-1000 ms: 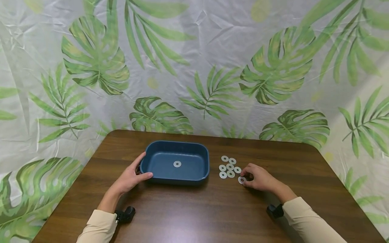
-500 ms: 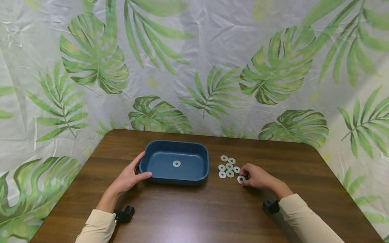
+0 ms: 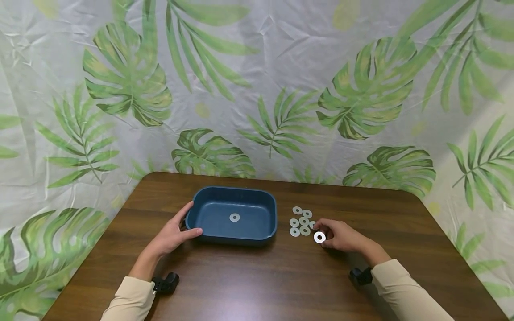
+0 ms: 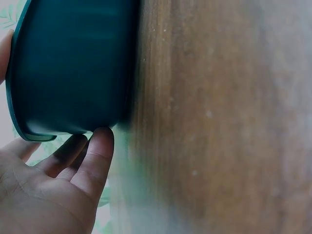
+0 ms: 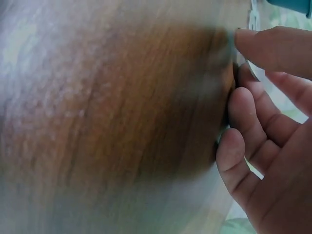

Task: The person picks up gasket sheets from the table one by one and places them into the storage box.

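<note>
Head view: right hand (image 3: 340, 236) pinches a flat, silvery metal washer (image 3: 316, 239), likely light, stiff, slippery, best held edgewise, right of the blue rectangular plastic-looking tray (image 3: 254, 217) the left hand (image 3: 172, 233) grips.

From the right hand (image 3: 343, 236) to the tray (image 3: 237, 237), flat washers (image 3: 304, 217) leave passage above; then the tray's raised wall stands in the way. Its open top admits a hand. The left hand (image 3: 170, 236) blocks its left end. Nearer, bare tabletop (image 3: 257, 276) stretches between both forearms.
</note>
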Demonstrator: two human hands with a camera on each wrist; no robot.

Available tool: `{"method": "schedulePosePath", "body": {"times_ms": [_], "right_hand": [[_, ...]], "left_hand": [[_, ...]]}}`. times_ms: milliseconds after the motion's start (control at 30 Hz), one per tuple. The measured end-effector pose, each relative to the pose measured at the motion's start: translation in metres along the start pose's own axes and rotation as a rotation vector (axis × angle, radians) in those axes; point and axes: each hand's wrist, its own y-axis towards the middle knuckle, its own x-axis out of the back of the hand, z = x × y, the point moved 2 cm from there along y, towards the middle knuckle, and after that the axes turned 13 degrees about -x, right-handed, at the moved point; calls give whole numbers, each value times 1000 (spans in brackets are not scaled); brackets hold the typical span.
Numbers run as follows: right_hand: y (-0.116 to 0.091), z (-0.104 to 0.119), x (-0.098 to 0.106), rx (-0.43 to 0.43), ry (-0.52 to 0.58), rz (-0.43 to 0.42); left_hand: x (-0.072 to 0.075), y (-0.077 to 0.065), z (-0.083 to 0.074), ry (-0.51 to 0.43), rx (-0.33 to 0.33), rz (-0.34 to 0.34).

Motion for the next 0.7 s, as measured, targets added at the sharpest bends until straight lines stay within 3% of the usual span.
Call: {"method": "schedulePosePath", "body": {"times_ms": [700], "right_hand": [[0,-3,-2,27,-29,-5]], "left_hand": [[-1,-1,-3,5,8,7]]}}
